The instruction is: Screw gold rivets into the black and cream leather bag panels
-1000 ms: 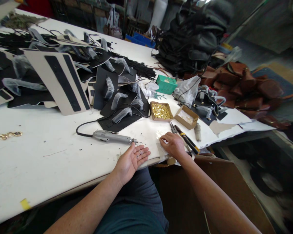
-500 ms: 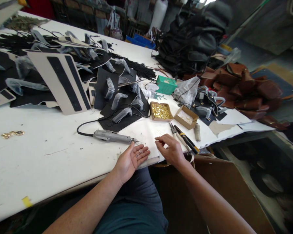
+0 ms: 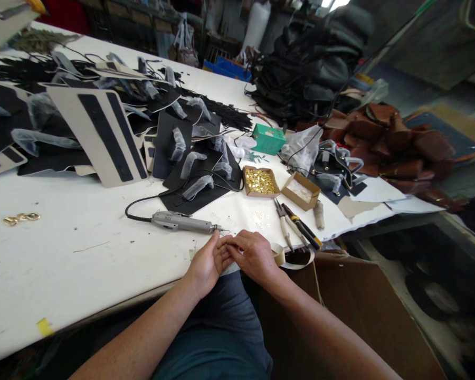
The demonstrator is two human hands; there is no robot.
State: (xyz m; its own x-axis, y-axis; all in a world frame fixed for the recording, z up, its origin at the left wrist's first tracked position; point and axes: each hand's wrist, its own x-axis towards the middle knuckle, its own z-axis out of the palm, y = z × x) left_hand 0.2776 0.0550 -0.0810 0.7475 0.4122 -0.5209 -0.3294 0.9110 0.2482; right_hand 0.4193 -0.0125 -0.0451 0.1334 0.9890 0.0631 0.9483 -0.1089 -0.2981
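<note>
My left hand [image 3: 206, 266] is palm up at the table's front edge, its fingers stretched out and partly hidden. Across them reaches my right hand [image 3: 255, 254], thumb and fingertips pinched together at the left fingers. Whatever is in that pinch is too small or hidden to make out. Just beyond the left fingertips lies a grey electric screwdriver [image 3: 184, 221], its bit pointing right. Small pale washers [image 3: 260, 218] are scattered on the white table behind my right hand. Farther back stands a small cardboard box of gold-coloured metal pieces [image 3: 261, 181].
Pliers [image 3: 285, 224] and yellow-and-black pliers [image 3: 303, 227] lie right of my hands. A second cardboard box [image 3: 301, 191] and a green box [image 3: 268, 139] stand behind. Black panels with wrapped handles [image 3: 200, 171] fill the left back; brown bags [image 3: 396, 137] are piled at right.
My right hand has moved left and down onto the fingers of my left hand. The small clear rings seen on the left fingers are now covered. The scattered washers have come into view.
</note>
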